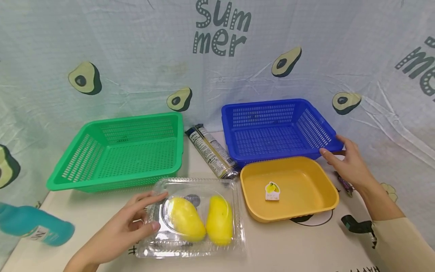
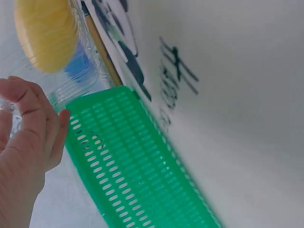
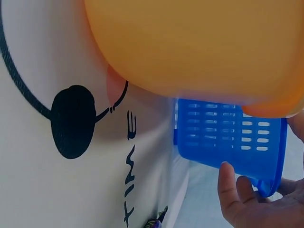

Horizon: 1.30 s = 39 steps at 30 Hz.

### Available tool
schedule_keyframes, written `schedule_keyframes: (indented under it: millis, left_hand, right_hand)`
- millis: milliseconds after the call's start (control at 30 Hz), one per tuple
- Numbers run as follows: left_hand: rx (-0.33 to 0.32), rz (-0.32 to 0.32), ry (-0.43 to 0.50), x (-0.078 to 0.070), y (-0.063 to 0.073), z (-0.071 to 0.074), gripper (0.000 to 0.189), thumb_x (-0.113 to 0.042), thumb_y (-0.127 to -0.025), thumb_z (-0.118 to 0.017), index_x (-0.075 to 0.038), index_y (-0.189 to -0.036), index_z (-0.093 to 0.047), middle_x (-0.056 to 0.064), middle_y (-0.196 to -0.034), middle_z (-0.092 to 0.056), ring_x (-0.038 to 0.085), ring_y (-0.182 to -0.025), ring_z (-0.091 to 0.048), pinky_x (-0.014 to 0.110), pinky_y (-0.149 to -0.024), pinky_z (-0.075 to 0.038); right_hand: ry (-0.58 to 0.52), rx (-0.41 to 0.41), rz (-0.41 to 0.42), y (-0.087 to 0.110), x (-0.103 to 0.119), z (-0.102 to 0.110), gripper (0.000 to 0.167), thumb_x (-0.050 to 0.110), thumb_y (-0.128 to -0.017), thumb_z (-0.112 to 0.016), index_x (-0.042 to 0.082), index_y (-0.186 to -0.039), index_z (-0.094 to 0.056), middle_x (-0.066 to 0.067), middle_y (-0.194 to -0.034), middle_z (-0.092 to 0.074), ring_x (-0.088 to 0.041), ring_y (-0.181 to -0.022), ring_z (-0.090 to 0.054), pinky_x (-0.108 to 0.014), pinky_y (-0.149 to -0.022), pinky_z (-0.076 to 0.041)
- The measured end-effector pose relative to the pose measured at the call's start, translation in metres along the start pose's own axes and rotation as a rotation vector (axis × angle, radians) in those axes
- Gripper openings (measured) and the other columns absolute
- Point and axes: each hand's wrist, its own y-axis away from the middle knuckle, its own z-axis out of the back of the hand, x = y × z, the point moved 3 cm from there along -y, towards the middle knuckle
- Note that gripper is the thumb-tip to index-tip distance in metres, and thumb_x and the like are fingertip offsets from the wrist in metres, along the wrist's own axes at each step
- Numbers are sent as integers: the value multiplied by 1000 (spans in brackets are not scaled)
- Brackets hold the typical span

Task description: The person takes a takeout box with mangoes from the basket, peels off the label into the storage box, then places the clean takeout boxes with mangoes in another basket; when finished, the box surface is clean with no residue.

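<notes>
My left hand (image 1: pixel 119 230) grips the left edge of a clear plastic box (image 1: pixel 190 249), thumb and index finger lying over it. Two yellow mangoes (image 1: pixel 186 219) show through the lid. In the left wrist view the bent fingers (image 2: pixel 35 118) lie close to the box wall, and the thumb is mostly hidden. On the right, my right hand (image 1: pixel 351 164) holds the front right corner of a blue slotted basket (image 1: pixel 272 153). Fingers reach around its rim in the right wrist view. An orange-yellow tub (image 1: pixel 306 196) stands directly in front of this basket, with a small lemon-print card (image 1: pixel 272 191) inside.
A green slotted basket (image 1: pixel 136 183) stands back left. Two long printed packets (image 1: pixel 214 153) lie between the baskets. A teal bottle (image 1: pixel 44 224) lies at the left; a small dark object (image 1: pixel 357 224) and a shiny wrapper (image 1: pixel 344 184) lie at the right. A printed sheet (image 1: pixel 204 87) hangs behind.
</notes>
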Motion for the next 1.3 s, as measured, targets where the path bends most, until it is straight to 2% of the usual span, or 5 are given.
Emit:
schedule_keyframes:
  millis: [200, 567, 833, 967, 1300]
  left_hand:
    - [-18, 94, -62, -7, 9, 7, 60, -23, -100, -69, -37, -153, -46, 7, -159, -32, 41, -122, -60, 24, -83, -55]
    - [-96, -12, 12, -23, 11, 19, 63, -3, -101, -63, -23, -157, -43, -1, -161, -26, 17, -100, -65, 26, -73, -58]
    - [-126, -131, 100, -38, -16, 19, 61, 4, -102, -56, -15, -158, -42, 1, -169, -18, 10, -104, -64, 26, -72, -56]
    - [-94, -110, 164, -44, -34, 15, 52, -2, -107, -48, -16, -157, -43, 1, -171, -15, 23, -81, -63, 32, -67, -52]
    - [-175, -63, 84, -61, -72, 15, 50, -9, -106, -50, -21, -155, -47, -4, -170, -18, 30, -91, -69, 28, -77, -54]
  right_hand:
    - [-2, 1, -2, 0, -2, 1, 93, 40, -103, -60, -2, -163, -3, -38, -157, -8, 0, -92, -53, -9, -67, -50]
    - [0, -8, 19, 1, -1, 1, 91, 38, -103, -61, -4, -162, -5, -38, -156, -10, -9, -98, -54, -9, -67, -50]
    - [11, -16, 18, -1, -3, 0, 91, 39, -103, -61, -4, -162, -6, -38, -155, -12, -33, -110, -53, -7, -67, -49]
    - [6, -15, 13, 0, -3, 0, 91, 39, -103, -60, -3, -162, -5, -38, -156, -11, -39, -113, -52, -6, -67, -48]
    - [-7, 0, 16, 0, -5, 1, 90, 40, -104, -59, -2, -163, -5, -37, -157, -11, -53, -126, -42, -2, -69, -42]
